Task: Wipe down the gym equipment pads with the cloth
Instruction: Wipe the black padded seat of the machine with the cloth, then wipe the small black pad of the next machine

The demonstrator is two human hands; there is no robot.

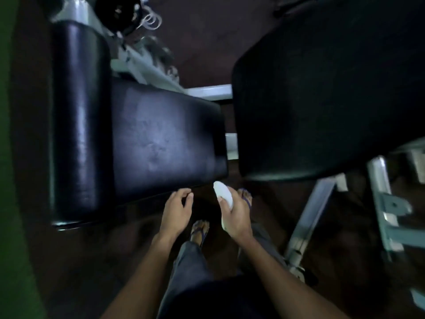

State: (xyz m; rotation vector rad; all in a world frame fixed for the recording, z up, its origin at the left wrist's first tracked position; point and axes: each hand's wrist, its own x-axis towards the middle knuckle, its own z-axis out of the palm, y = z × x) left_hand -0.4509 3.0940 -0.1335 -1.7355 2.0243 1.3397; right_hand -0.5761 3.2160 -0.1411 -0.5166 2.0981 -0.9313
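Three black pads: roller (78, 120), seat (165, 137), back (322, 88). One cloth (223, 197). Two hands: left (177, 209), right (236, 216). Two sandalled feet.

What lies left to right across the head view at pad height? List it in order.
Green wall → cylindrical roller pad → flat seat pad → white frame bar in the gap → large dark pad → metal frame at the far right.

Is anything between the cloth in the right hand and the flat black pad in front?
Nothing visible. The right hand holds the white cloth just off the near corner of the flat pad, with only open air above the floor between them. The left hand hangs empty at the pad's near edge, to one side.
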